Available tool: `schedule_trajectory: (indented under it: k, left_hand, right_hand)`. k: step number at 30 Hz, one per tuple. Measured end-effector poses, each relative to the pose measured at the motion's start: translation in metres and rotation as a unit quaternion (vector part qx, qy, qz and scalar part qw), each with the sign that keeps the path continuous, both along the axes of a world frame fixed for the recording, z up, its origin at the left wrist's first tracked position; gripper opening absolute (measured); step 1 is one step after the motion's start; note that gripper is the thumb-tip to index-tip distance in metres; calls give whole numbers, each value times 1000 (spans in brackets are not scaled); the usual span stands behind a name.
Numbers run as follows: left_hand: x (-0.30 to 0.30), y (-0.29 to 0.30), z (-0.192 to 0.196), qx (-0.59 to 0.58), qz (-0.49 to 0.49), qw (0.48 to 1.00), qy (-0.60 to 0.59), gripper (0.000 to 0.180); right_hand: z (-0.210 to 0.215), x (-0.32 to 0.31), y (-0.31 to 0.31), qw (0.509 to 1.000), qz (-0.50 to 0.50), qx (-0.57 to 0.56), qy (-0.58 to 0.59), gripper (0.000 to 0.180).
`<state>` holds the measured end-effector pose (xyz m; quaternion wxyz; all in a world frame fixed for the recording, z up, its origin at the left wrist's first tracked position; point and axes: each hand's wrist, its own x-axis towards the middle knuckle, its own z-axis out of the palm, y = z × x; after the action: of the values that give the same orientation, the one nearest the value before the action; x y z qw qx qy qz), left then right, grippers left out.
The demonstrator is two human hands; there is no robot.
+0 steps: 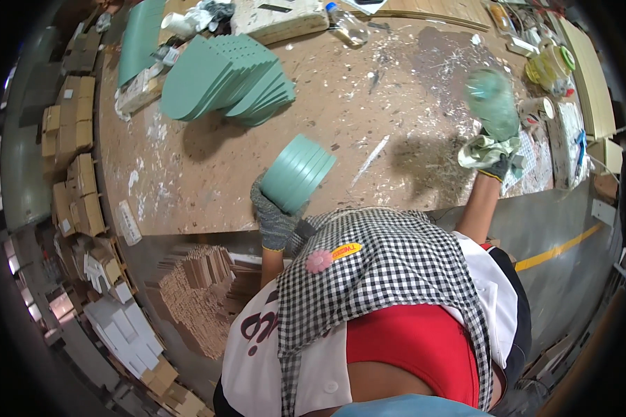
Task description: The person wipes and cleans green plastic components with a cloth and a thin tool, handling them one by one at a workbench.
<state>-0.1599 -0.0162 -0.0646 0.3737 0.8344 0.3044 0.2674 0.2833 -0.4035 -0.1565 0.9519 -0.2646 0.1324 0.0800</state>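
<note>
My left hand [273, 217], in a grey knit glove, is closed around the lower left side of a small stack of green rounded panels [298, 174], held tilted at the table's near edge. At the right, my gloved right hand [496, 168] is closed on a pale green crumpled rag [485, 150]. Just beyond the rag is a clear, green-tinted plastic bottle [492, 104], blurred; whether my fingers also touch it cannot be made out. A fanned pile of green panels [222, 80] with rounded ends and rows of small holes lies at the far left.
The worktable [368, 139] is brown and paint-spattered. A blue-capped bottle [348, 26] and a white block [278, 19] sit at the back. A yellowish jar [551, 69] and a cup [535, 110] stand right. Stacked brown strips [200, 292] lie below left; cartons [83, 194] line the left.
</note>
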Motion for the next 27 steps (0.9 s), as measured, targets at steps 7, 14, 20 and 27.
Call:
schedule_trajectory:
  k: [7, 14, 20, 27]
  left_hand:
    - [-13, 1, -37, -15, 62, 998, 14, 111]
    - [54, -4, -42, -175, -29, 982, -69, 111]
    - [48, 5, -98, -272, -101, 951, -104, 112]
    - [78, -11, 11, 9, -103, 995, -14, 106]
  right_hand:
    - [157, -35, 124, 406, -88, -793, -446, 37]
    - [156, -3, 126, 353, 16, -842, -408, 41]
    - [194, 3, 107, 444, -94, -779, -432, 40]
    - [133, -134, 184, 572, 176, -727, -338, 39]
